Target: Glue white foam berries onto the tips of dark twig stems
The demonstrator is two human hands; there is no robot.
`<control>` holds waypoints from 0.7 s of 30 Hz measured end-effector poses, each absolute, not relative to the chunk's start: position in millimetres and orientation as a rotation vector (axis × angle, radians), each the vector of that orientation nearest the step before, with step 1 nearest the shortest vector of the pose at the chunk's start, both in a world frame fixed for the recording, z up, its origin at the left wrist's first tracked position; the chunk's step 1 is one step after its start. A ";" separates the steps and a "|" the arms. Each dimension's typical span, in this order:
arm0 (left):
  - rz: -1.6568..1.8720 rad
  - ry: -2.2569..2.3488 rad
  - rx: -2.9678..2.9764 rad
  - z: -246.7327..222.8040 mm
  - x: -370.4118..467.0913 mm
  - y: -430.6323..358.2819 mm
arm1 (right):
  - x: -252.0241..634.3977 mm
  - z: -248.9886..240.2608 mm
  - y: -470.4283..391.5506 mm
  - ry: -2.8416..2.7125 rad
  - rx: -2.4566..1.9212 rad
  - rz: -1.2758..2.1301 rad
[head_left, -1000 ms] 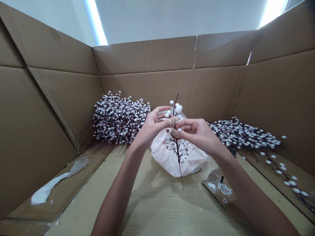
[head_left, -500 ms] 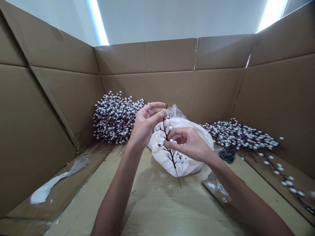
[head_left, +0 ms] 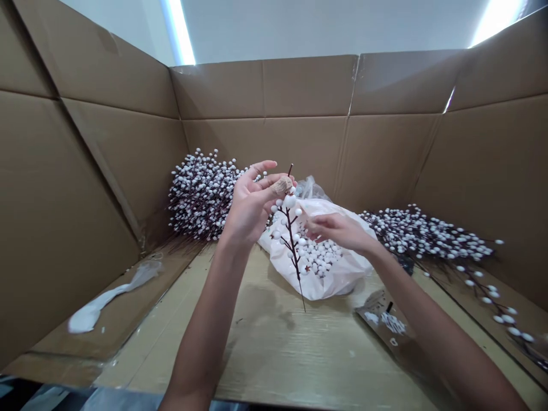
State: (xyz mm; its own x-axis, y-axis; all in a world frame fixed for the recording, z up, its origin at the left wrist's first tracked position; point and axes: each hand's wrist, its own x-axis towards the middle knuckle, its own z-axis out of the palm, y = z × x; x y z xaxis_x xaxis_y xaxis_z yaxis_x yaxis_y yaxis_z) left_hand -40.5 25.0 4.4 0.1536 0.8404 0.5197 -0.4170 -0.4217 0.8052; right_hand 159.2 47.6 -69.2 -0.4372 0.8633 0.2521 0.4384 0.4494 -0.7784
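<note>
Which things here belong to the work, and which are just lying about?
Likely the work:
sprig, in the left hand
berries in the bag
left pile, similar sprigs
right pile, likewise

Seemingly lying about:
white strip
card (use unclear)

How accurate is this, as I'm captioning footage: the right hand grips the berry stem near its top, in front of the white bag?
Wrong side: in the head view, the left hand grips the berry stem near its top, in front of the white bag.
</note>
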 end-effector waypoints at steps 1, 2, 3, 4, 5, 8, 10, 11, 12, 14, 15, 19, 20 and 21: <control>1.502 0.451 1.376 5.1 -41.7 24.6 | 156.8 -78.6 58.4 -2.127 -1.212 0.681; 1.498 0.454 1.385 5.8 -42.7 24.0 | 153.9 -88.1 69.1 -2.149 -1.271 0.636; 1.492 0.459 1.396 6.5 -43.6 23.4 | 150.9 -97.1 79.2 -2.152 -1.311 0.603; 1.485 0.463 1.409 7.0 -44.4 22.6 | 148.2 -105.3 88.3 -2.155 -1.351 0.572; 1.475 0.464 1.421 7.5 -45.1 21.8 | 145.8 -112.4 96.2 -2.151 -1.381 0.549; 1.431 0.463 1.462 8.7 -46.8 19.1 | 140.3 -127.1 111.7 -2.142 -1.429 0.502; 1.383 0.463 1.495 9.4 -47.8 17.3 | 137.8 -132.8 116.4 -2.127 -1.435 0.490; 1.358 0.461 1.511 9.8 -48.2 16.5 | 137.1 -134.8 117.7 -2.116 -1.432 0.490; 1.338 0.457 1.526 10.1 -48.6 15.9 | 136.8 -136.3 118.6 -2.100 -1.423 0.493; 1.317 0.448 1.547 10.6 -49.4 15.3 | 138.3 -137.2 119.1 -2.060 -1.390 0.511; 1.316 0.441 1.554 10.7 -49.8 15.3 | 140.0 -136.5 118.6 -2.036 -1.366 0.531; 1.320 0.407 1.558 10.6 -50.9 16.5 | 151.1 -125.6 108.2 -1.915 -1.225 0.720; 1.322 0.406 1.561 10.4 -50.8 16.7 | 154.0 -121.0 103.3 -1.880 -1.181 0.794; 1.325 0.409 1.566 10.3 -50.5 16.8 | 156.7 -115.8 97.7 -1.844 -1.136 0.870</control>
State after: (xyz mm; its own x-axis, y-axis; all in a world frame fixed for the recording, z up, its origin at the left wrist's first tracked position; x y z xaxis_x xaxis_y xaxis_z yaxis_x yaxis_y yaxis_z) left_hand -50.5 16.8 10.3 0.3418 0.7686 0.5408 -0.3301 -0.4405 0.8348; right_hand 156.7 97.7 -115.8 -0.2903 0.9198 0.2640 0.3811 0.3642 -0.8498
